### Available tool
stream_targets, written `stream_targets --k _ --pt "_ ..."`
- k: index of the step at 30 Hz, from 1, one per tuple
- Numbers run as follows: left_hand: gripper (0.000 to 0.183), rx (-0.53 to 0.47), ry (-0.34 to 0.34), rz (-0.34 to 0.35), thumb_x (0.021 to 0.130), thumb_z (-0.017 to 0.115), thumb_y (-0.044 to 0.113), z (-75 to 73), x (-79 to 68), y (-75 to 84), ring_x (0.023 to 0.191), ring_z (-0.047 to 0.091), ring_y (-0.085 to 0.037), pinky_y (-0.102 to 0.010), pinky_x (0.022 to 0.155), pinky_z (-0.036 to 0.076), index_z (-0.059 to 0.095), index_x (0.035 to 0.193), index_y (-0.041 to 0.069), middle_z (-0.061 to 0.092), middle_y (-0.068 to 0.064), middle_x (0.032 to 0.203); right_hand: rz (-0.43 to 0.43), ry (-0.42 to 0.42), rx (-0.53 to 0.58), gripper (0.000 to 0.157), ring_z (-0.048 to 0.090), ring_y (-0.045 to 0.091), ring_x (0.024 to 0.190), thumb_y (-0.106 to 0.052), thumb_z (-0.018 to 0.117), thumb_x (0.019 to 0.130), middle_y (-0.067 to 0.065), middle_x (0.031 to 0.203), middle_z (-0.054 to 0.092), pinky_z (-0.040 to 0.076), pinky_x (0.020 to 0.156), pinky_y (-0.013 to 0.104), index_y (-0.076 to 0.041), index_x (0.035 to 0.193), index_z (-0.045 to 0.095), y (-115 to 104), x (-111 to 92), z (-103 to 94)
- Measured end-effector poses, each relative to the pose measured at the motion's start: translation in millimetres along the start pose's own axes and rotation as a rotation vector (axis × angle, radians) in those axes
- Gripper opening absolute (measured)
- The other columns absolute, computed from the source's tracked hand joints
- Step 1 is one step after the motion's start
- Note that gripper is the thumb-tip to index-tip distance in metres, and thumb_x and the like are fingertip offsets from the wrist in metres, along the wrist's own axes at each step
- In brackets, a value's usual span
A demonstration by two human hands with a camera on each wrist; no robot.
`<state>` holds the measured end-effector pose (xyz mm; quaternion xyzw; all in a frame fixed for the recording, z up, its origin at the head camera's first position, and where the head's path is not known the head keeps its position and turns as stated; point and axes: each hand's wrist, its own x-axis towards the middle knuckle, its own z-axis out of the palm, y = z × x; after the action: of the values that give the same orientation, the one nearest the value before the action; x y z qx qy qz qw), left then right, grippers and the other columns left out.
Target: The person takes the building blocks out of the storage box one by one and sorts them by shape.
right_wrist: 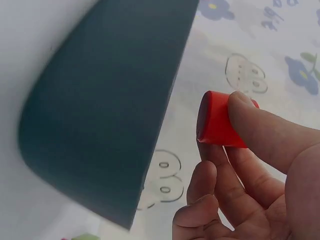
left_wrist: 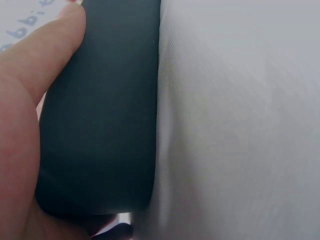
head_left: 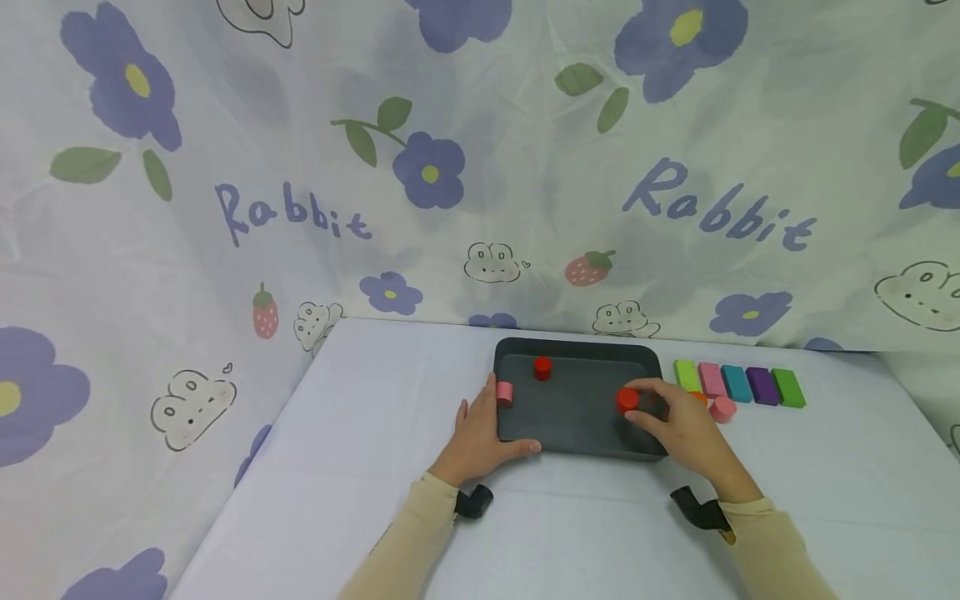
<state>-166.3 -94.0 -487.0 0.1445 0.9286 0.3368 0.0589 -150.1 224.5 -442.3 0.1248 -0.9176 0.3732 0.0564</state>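
Observation:
A dark grey rectangular tray [head_left: 577, 410] lies on the white table. My left hand [head_left: 477, 446] rests against its near left corner, fingers straight along the left side and thumb along the front wall; the left wrist view shows the thumb [left_wrist: 47, 50] lying on the tray wall. Between thumb and fingertips, my right hand [head_left: 686, 425] pinches a red cylinder block [head_left: 627, 401] above the tray's right part. In the right wrist view this red block [right_wrist: 220, 120] is held sideways, beyond the tray's rim. Inside the tray are another red cylinder block [head_left: 542, 368] and a pink one [head_left: 505, 393].
Right of the tray stands a row of rectangular blocks: yellow-green [head_left: 686, 375], pink [head_left: 712, 379], blue [head_left: 737, 383], purple [head_left: 762, 386] and green [head_left: 788, 388]. Before them lie a pink cylinder block [head_left: 722, 409] and a partly hidden orange one [head_left: 699, 397]. A patterned cloth [head_left: 525, 167] hangs behind.

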Motion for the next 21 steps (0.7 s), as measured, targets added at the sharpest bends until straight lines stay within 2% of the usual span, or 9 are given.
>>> stream_targets --k 9,15,21 --pt "0.127 -0.001 0.009 0.006 0.077 0.076 0.066 0.4 -0.3 -0.4 0.152 0.021 -0.027 -0.058 0.121 0.002 0.003 0.161 0.004 0.017 -0.013 0.167 0.050 0.019 -0.008 0.038 0.047 0.021 0.074 -0.018 0.077 0.090 0.007 0.093 0.060 0.036 0.049 0.026 -0.006 0.125 0.065 2.9 -3.3 -17.3" --pt "0.127 0.002 0.005 0.003 0.078 0.076 0.065 0.4 0.0 -0.6 0.152 0.021 -0.027 -0.058 0.121 0.002 0.003 0.161 0.004 0.017 -0.013 0.167 0.086 0.040 -0.054 0.041 0.053 0.024 0.081 -0.021 0.077 0.091 0.011 0.095 0.064 0.044 0.053 0.028 -0.005 0.126 0.064 7.1 -5.9 -29.8" --pt "0.128 -0.002 0.005 0.010 0.077 0.076 0.067 1.3 0.2 -1.3 0.152 0.021 -0.028 -0.059 0.121 0.002 0.002 0.161 0.004 0.015 -0.012 0.167 0.097 0.049 -0.074 0.043 0.051 0.023 0.076 -0.020 0.077 0.090 0.013 0.096 0.065 0.043 0.052 0.028 -0.001 0.127 0.064 13.9 -8.3 -42.8"
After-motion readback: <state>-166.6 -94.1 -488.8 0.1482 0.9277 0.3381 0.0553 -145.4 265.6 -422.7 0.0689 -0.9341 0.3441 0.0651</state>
